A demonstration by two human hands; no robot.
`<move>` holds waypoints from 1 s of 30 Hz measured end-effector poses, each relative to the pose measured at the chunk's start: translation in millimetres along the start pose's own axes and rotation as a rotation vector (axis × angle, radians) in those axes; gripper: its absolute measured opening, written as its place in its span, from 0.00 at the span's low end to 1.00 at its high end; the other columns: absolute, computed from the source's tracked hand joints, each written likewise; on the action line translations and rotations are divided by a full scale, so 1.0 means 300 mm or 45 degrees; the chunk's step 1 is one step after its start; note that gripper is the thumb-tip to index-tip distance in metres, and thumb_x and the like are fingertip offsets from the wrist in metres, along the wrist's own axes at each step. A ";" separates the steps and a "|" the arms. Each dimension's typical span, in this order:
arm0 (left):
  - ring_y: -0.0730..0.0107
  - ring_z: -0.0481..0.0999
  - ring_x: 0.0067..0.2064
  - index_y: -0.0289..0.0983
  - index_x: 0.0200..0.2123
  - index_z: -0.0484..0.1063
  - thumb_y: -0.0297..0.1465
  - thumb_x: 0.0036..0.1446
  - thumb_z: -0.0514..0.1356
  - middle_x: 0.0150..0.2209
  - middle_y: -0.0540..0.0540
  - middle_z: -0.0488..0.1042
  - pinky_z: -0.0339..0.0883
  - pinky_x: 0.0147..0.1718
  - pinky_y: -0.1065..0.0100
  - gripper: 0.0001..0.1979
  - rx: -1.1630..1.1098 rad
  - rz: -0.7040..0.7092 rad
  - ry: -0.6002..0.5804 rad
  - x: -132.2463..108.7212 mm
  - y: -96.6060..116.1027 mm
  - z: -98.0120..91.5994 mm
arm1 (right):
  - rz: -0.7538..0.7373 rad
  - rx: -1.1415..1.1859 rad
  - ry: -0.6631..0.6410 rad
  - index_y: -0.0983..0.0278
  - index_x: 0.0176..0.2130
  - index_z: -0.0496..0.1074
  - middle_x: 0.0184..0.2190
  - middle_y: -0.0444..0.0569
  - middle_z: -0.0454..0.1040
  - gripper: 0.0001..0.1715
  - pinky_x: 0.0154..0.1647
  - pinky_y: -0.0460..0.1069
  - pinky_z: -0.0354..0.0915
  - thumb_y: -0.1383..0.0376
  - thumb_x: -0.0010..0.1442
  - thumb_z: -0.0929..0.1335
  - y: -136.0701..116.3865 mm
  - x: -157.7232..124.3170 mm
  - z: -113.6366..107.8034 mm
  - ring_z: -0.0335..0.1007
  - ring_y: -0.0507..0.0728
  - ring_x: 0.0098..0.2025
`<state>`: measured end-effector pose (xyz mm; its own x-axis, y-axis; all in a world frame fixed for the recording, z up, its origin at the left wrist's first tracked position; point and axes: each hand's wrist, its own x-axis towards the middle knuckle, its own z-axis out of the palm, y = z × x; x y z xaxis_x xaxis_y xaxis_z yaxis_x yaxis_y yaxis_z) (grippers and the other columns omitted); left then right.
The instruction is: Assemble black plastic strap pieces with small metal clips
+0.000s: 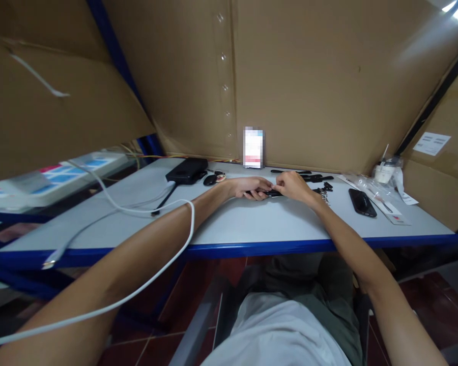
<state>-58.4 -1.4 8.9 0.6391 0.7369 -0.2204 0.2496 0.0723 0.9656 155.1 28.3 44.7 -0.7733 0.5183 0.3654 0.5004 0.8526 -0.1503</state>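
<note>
Both of my hands meet over the middle of the table. In them lies a slim black object point(275, 193), mostly covered by my fingers, so its kind cannot be made out. My left hand point(254, 187) is wrapped round its left part. From the right, my right hand point(294, 186) pinches it near the middle, fingertips close to those of the left. Just behind the right hand lie several flat black pieces point(317, 178). Beside that wrist is a small pile of little metal and black parts point(323, 192).
A dark phone point(362, 203) and clear plastic bags point(361, 187) lie at right, near a white cup point(383, 173). A lit screen point(253, 147) leans on the cardboard point(309, 86). At left are a black box point(187, 171) and a white cable point(193, 223) crossing my left arm.
</note>
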 end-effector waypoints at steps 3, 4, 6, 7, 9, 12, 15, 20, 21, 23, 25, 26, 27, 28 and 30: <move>0.81 0.37 0.19 0.39 0.41 0.66 0.37 0.61 0.58 0.23 0.56 0.51 0.31 0.15 0.73 0.09 -0.034 -0.015 0.027 0.000 -0.001 0.000 | 0.022 -0.072 0.007 0.67 0.29 0.80 0.26 0.50 0.76 0.15 0.30 0.48 0.50 0.63 0.64 0.70 -0.018 -0.007 -0.001 0.63 0.51 0.28; 0.81 0.38 0.19 0.39 0.41 0.66 0.37 0.61 0.58 0.23 0.56 0.51 0.30 0.15 0.73 0.09 -0.045 -0.018 0.032 0.000 -0.001 0.000 | 0.035 -0.068 0.015 0.67 0.27 0.79 0.25 0.49 0.75 0.17 0.30 0.48 0.49 0.62 0.65 0.69 -0.017 -0.007 -0.002 0.61 0.51 0.27; 0.81 0.37 0.19 0.40 0.41 0.66 0.37 0.61 0.58 0.23 0.56 0.51 0.29 0.15 0.73 0.09 -0.050 -0.027 0.034 0.001 0.001 0.001 | 0.052 -0.020 0.048 0.67 0.25 0.78 0.22 0.47 0.72 0.21 0.29 0.48 0.48 0.61 0.66 0.68 -0.007 -0.002 -0.005 0.59 0.51 0.26; 0.81 0.37 0.19 0.40 0.41 0.66 0.38 0.61 0.58 0.23 0.57 0.51 0.29 0.16 0.72 0.09 -0.045 -0.032 0.027 0.002 0.002 0.002 | 0.047 0.027 0.062 0.67 0.24 0.78 0.20 0.46 0.70 0.22 0.29 0.48 0.48 0.60 0.66 0.67 0.000 0.001 -0.005 0.58 0.50 0.25; 0.81 0.37 0.19 0.40 0.41 0.66 0.39 0.61 0.58 0.23 0.57 0.50 0.28 0.16 0.72 0.10 -0.034 -0.032 0.000 0.002 0.006 0.005 | 0.016 0.144 0.069 0.67 0.25 0.79 0.18 0.43 0.66 0.23 0.29 0.47 0.48 0.58 0.65 0.66 0.013 0.008 -0.004 0.57 0.50 0.24; 0.81 0.36 0.19 0.39 0.39 0.66 0.39 0.61 0.58 0.23 0.57 0.48 0.27 0.16 0.71 0.10 -0.028 -0.034 -0.025 0.000 0.013 0.012 | -0.027 0.253 0.047 0.69 0.27 0.80 0.17 0.41 0.61 0.24 0.28 0.47 0.46 0.56 0.65 0.66 0.018 0.015 0.000 0.52 0.49 0.24; 0.81 0.36 0.19 0.40 0.38 0.65 0.38 0.60 0.59 0.22 0.57 0.48 0.27 0.15 0.71 0.09 -0.035 -0.048 0.006 -0.003 0.019 0.020 | -0.014 0.243 0.059 0.69 0.28 0.80 0.19 0.41 0.61 0.23 0.28 0.47 0.45 0.57 0.65 0.66 0.011 0.014 0.001 0.52 0.49 0.25; 0.81 0.37 0.18 0.40 0.38 0.64 0.37 0.60 0.59 0.22 0.57 0.51 0.27 0.15 0.71 0.09 -0.034 -0.023 0.058 -0.006 0.022 0.025 | -0.056 0.179 0.059 0.67 0.32 0.81 0.22 0.42 0.67 0.20 0.29 0.46 0.47 0.58 0.67 0.65 0.009 0.006 -0.005 0.56 0.50 0.26; 0.81 0.37 0.18 0.40 0.38 0.64 0.38 0.61 0.59 0.22 0.57 0.50 0.27 0.16 0.71 0.09 -0.025 -0.023 0.048 -0.006 0.021 0.025 | -0.049 0.132 0.055 0.66 0.32 0.81 0.22 0.43 0.68 0.21 0.29 0.46 0.46 0.58 0.67 0.65 0.009 0.003 -0.006 0.57 0.50 0.27; 0.80 0.36 0.18 0.40 0.38 0.65 0.38 0.61 0.58 0.22 0.57 0.50 0.26 0.16 0.70 0.09 -0.011 -0.031 0.027 -0.004 0.020 0.024 | -0.005 0.018 0.064 0.65 0.31 0.81 0.24 0.45 0.72 0.21 0.30 0.47 0.46 0.58 0.68 0.65 0.008 -0.001 -0.008 0.60 0.51 0.27; 0.80 0.36 0.18 0.40 0.38 0.65 0.38 0.61 0.58 0.22 0.57 0.49 0.26 0.16 0.70 0.08 -0.011 -0.031 0.030 -0.002 0.019 0.024 | 0.040 -0.072 0.075 0.64 0.31 0.81 0.26 0.49 0.75 0.21 0.30 0.48 0.47 0.58 0.69 0.65 0.004 -0.005 -0.009 0.63 0.53 0.28; 0.80 0.36 0.18 0.40 0.37 0.65 0.38 0.61 0.58 0.22 0.57 0.48 0.26 0.16 0.70 0.08 -0.012 -0.027 0.030 -0.002 0.019 0.024 | 0.061 -0.098 0.077 0.64 0.31 0.81 0.26 0.50 0.76 0.21 0.30 0.48 0.48 0.58 0.69 0.65 0.002 -0.006 -0.010 0.65 0.53 0.29; 0.80 0.36 0.18 0.40 0.37 0.65 0.38 0.61 0.58 0.22 0.57 0.48 0.26 0.16 0.70 0.08 -0.010 -0.025 0.023 -0.002 0.019 0.024 | 0.080 -0.113 0.074 0.64 0.31 0.81 0.27 0.51 0.77 0.21 0.31 0.48 0.49 0.57 0.69 0.65 0.001 -0.006 -0.010 0.66 0.54 0.30; 0.80 0.35 0.18 0.40 0.37 0.65 0.38 0.61 0.58 0.22 0.57 0.48 0.26 0.16 0.70 0.08 -0.006 -0.025 0.012 -0.002 0.020 0.024 | 0.097 -0.119 0.064 0.64 0.32 0.81 0.28 0.52 0.77 0.21 0.31 0.48 0.49 0.55 0.69 0.66 0.001 -0.006 -0.010 0.67 0.54 0.30; 0.80 0.36 0.18 0.40 0.38 0.66 0.38 0.61 0.58 0.22 0.57 0.48 0.27 0.16 0.71 0.08 0.002 -0.032 0.004 -0.002 0.021 0.024 | 0.122 -0.114 0.024 0.64 0.34 0.81 0.30 0.53 0.78 0.21 0.32 0.47 0.52 0.52 0.66 0.68 0.001 -0.005 -0.010 0.69 0.55 0.32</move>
<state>-52.0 -6.2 14.1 0.6304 0.7369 -0.2439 0.2667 0.0894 0.9596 157.6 27.7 46.9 -0.7134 0.5950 0.3703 0.6049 0.7896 -0.1032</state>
